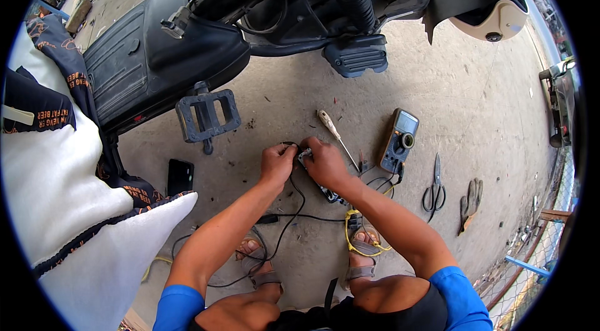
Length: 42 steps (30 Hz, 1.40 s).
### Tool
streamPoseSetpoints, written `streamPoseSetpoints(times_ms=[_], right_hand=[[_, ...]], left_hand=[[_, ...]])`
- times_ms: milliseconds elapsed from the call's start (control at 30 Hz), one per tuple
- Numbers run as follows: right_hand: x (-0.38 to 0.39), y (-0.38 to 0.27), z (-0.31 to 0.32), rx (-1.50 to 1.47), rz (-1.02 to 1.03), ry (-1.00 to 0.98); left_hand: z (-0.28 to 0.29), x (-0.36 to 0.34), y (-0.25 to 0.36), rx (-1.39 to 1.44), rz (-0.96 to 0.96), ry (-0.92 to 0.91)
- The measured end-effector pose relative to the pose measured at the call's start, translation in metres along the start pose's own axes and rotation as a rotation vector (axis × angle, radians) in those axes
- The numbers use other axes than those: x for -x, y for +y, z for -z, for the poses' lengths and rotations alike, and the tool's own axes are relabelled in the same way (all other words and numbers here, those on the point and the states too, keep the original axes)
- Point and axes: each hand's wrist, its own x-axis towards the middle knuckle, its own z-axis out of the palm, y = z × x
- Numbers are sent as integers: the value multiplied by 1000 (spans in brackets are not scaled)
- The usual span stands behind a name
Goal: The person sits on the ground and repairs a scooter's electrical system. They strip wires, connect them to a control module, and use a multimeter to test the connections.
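Note:
My left hand [278, 163] is closed in a pinch on a thin black cable [300, 188], which trails down toward my feet. Close beside it, the fingers of my right hand [325, 162] are bent round the upper end of a small dark device with silvery parts [327, 194]. Most of that device is hidden under the right hand, so its exact kind does not show. Past my right hand lies a screwdriver with a pale handle [327, 123]. A grey multimeter with a round dial [399, 141] rests farther right, its leads running back toward the device.
Black scissors [434, 193] and a work glove [470, 206] lie to the right. A phone [180, 177] is on the ground at left. The electric bike [162, 50] lies across the far side, its pedal [208, 117] sticking out. Yellow and black cables [354, 245] loop around my sandals.

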Motion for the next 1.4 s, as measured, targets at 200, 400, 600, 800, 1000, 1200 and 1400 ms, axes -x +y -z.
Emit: streamPoseSetpoints(times_ms=[200, 400, 600, 800, 1000, 1200, 1400], right_hand=[[-1, 1, -4, 8, 13, -20], [-1, 4, -5, 80, 210, -32], [1, 14, -9, 130, 252, -44], [0, 11, -11, 144, 196, -50], [-1, 8, -12, 132, 170, -37], [-1, 13, -15, 108, 140, 2], [6, 12, -13, -42, 149, 148]], left_hand=[[3, -3, 1, -82, 18, 19], [6, -7, 0, -114, 69, 33], [8, -3, 11, -146, 91, 63], [18, 9, 14, -498, -487, 24], [14, 12, 8, -773, -702, -15], [19, -1, 1, -787, -512, -95], [20, -2, 18, -273, 12, -301]])
